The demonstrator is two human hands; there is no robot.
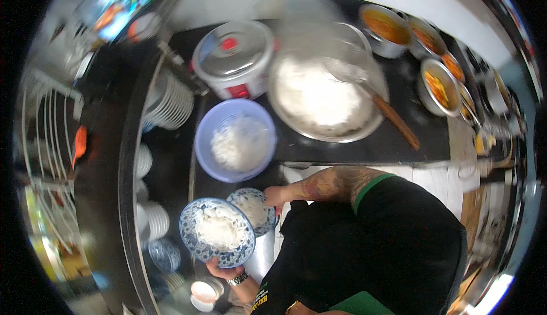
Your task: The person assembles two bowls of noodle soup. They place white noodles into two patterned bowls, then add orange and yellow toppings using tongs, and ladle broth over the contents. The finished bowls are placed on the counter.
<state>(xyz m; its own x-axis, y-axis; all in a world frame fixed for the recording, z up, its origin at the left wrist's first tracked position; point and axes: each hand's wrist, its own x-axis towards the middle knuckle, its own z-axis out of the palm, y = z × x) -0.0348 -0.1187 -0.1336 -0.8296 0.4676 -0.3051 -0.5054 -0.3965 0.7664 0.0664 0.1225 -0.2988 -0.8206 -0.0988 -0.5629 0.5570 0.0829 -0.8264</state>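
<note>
A blue-and-white patterned bowl point(188, 212) heaped with white noodles point(219, 228) rests tilted in my left hand point(225, 269), which is closed on its near rim. A second bowl of the same pattern point(245, 193), partly behind the first, also holds something white point(250, 209). My right hand point(273, 196) grips that bowl's right rim, with most of its fingers hidden. Beyond both bowls sits a purple basin point(208, 164) with more white noodles point(236, 144) inside.
A large steaming metal pot point(285, 129) has a wooden-handled strainer point(393, 115) across it. Next to it stands a rice cooker point(235, 53). Pots of orange food point(387, 27) line the far right. Stacked white bowls point(171, 107) fill the left shelf.
</note>
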